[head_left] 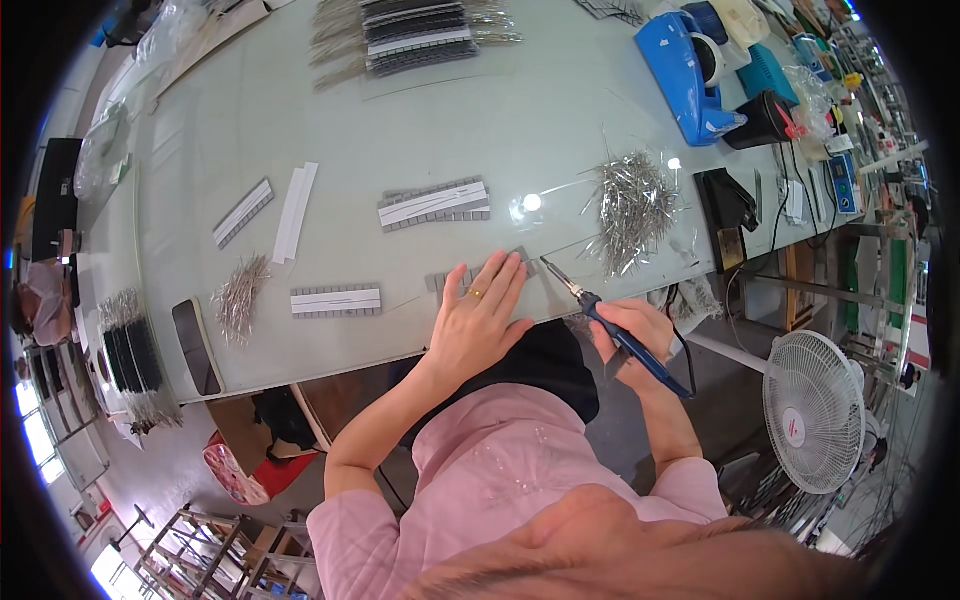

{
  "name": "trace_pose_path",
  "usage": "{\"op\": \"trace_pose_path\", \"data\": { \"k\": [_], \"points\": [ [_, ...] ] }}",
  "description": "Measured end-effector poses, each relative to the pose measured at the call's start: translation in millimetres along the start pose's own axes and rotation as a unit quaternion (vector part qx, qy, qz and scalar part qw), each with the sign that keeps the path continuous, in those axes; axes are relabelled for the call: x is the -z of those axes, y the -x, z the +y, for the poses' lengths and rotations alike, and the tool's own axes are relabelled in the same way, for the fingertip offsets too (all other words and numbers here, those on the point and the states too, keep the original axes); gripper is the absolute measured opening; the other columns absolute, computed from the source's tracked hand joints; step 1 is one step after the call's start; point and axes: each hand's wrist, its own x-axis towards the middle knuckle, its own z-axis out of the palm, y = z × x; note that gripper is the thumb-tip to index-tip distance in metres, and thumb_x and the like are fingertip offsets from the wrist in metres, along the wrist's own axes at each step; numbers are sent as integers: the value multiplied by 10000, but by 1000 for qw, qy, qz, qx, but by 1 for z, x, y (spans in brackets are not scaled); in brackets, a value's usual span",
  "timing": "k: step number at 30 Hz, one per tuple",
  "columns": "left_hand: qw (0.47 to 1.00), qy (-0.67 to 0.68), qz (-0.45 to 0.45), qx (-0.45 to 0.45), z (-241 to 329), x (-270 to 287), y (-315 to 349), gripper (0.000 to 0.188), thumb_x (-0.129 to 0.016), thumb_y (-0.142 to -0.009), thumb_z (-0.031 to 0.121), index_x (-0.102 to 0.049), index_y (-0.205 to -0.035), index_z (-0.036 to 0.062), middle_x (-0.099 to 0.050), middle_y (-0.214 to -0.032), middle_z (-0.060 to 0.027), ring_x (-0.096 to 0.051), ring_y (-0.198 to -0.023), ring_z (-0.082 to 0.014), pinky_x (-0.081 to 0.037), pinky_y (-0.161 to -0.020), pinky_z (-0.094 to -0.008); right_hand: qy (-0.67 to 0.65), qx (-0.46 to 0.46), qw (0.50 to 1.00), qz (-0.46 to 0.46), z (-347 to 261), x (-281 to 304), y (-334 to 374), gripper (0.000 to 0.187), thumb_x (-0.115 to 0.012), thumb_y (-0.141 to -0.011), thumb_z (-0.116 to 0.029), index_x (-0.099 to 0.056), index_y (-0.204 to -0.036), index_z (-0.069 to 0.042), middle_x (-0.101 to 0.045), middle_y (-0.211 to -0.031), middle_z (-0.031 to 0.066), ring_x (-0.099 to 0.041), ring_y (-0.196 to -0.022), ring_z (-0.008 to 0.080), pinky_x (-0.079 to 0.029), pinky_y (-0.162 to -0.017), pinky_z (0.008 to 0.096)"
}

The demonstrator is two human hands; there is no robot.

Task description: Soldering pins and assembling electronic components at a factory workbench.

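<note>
My left hand (482, 312) lies flat, fingers stretched, on a grey segmented strip (437, 282) near the table's front edge. A ring shows on one finger. My right hand (637, 330) grips a blue-handled soldering iron (626, 338), its metal tip close to the strip's right end. Thin wire runs from there toward a heap of short silvery wire pieces (632, 205). Beyond my left hand are stacked grey strips with a white band (434, 205). To its left is a similar strip (336, 301); whether the iron's tip touches anything, I cannot tell.
Farther left lie white strips (295, 213), another grey strip (243, 212), a smaller wire heap (241, 300) and a phone (196, 347). Bundled dark strips with wires (418, 30) sit at the back. A blue tape dispenser (680, 75) stands back right; a white fan (815, 412) is beside the table.
</note>
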Motion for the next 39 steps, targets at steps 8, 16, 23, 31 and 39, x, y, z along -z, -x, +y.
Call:
{"op": "trace_pose_path", "data": {
  "k": [8,16,23,31,39],
  "points": [
    [1000,-11,2,0,0,1,1,662,-702,-865,379,-517,-1408,49,-484,-1494,-68,-445,-1396,-200,-264,-1111,-550,16,6,1000,-24,1,-5,-2,280,-763,-742,18,-667,-1001,-30,-686,-835,138,-676,-684,285,-533,-603,332],
    [1000,-19,-1,4,0,0,4,671,-706,-861,384,-516,-1410,49,-483,-1498,-62,-444,-1399,-202,-250,-1120,-550,79,38,992,-93,-7,6,-10,338,-802,-710,-71,-696,-1031,-82,-673,-832,54,-597,-587,214,-407,-516,315],
    [1000,-23,-6,11,0,0,6,677,-694,-869,390,-503,-1424,53,-470,-1509,-60,-434,-1408,-198,-233,-1130,-562,78,55,989,-116,-8,12,-21,322,-788,-717,-44,-687,-1021,-73,-666,-837,50,-595,-578,218,-410,-521,313],
    [1000,-13,-14,4,-2,1,5,682,-686,-877,396,-487,-1440,68,-458,-1518,-61,-420,-1420,-194,-233,-1130,-582,41,47,993,-96,-9,10,-25,323,-778,-706,-17,-678,-1008,-73,-665,-784,50,-596,-572,216,-409,-514,311],
    [1000,-18,-16,1,-3,0,5,686,-680,-881,412,-483,-1444,72,-451,-1523,-56,-405,-1428,-188,-234,-1129,-586,59,32,991,-119,-8,10,-30,289,-770,-731,-42,-657,-993,-84,-656,-769,45,-599,-574,224,-422,-515,314]
  ]
}}
